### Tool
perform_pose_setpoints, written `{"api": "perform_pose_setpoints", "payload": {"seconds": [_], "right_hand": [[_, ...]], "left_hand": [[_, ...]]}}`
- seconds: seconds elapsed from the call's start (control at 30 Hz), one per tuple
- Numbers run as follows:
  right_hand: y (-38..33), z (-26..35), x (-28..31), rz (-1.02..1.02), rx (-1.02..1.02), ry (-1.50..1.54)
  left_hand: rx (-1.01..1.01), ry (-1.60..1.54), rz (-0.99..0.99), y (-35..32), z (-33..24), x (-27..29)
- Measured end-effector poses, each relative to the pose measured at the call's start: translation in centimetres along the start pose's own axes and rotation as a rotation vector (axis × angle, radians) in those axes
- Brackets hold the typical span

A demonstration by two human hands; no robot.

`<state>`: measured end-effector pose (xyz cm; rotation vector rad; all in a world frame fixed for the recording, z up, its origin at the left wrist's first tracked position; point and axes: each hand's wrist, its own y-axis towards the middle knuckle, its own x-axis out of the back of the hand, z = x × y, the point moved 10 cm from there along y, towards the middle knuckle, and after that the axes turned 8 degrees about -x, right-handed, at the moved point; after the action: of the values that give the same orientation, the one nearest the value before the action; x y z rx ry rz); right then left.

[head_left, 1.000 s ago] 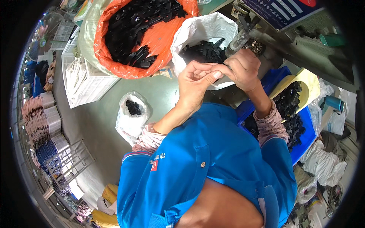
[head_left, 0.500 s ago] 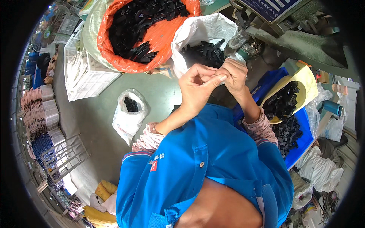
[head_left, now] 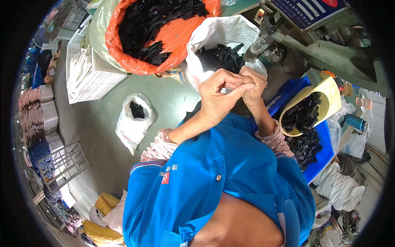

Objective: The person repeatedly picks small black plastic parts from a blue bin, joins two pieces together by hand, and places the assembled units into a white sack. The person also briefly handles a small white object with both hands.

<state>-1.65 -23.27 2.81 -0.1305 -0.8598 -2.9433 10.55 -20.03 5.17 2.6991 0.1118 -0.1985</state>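
Small black part, if one's there at all, is hidden between the fingertips — can't see it, only the pinch where both hands meet, raised in front of the white sack [head_left: 214,41] of black plastic pieces.

Change vs a sec ago: hands were lower and closer to the sack mouth, fingers working side by side; now they're pulled up toward the chest and pressed tip to tip. Reads as a piece already picked out of the sack and being worked or checked by hand, tho that's a judgement.

Left hand [head_left: 217,96]: fingers curled, thumb and forefinger closed together in a tight pinch, pointing right. Right hand [head_left: 252,87]: fingers bunched shut, tips touching the left's. No gap visible betw. them. Whether either actually grips something — cannot tell.

Around: orange sack [head_left: 160,33] of black parts at upper left, small white bag [head_left: 133,123] on floor at left, yellow scoop [head_left: 325,101] of black pieces over blue bin [head_left: 319,154] at right.
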Motion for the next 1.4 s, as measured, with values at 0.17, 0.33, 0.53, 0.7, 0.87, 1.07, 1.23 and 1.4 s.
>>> {"api": "perform_pose_setpoints", "payload": {"seconds": [0.17, 0.33, 0.53, 0.7, 0.87, 1.07, 1.23, 1.4], "right_hand": [[-0.1, -0.1, -0.4, -0.028, 0.034, 0.069], [-0.2, -0.2, -0.2, -0.063, 0.017, 0.093], [0.0, -0.6, 0.0, -0.059, 0.031, 0.113], [-0.2, -1.3, 0.0, -0.026, -0.041, 0.192], [-0.9, -3.1, -2.5, -0.087, -0.446, 0.605], [-1.8, -4.6, -3.9, 0.043, -0.468, 0.787], [-2.1, -5.0, -4.0, 0.001, -0.517, 0.770], [-2.6, -5.5, -4.1, 0.038, -0.592, 0.849]], "left_hand": [[-0.042, 0.051, 0.010, 0.3, -0.5, 0.0], [-0.134, 0.122, 0.011, 0.7, -1.6, -0.2], [-0.185, 0.133, 0.001, 1.2, -2.0, -0.4], [-0.121, 0.083, 0.006, 1.3, -1.6, -0.4], [0.052, -0.095, -0.091, 1.3, 0.7, 0.4], [-0.033, 0.045, -0.012, 1.2, 0.2, 0.5], [0.073, -0.034, -0.026, 0.9, 1.1, 0.6], [0.042, 0.037, 0.051, 1.1, 1.3, 0.3]]}}
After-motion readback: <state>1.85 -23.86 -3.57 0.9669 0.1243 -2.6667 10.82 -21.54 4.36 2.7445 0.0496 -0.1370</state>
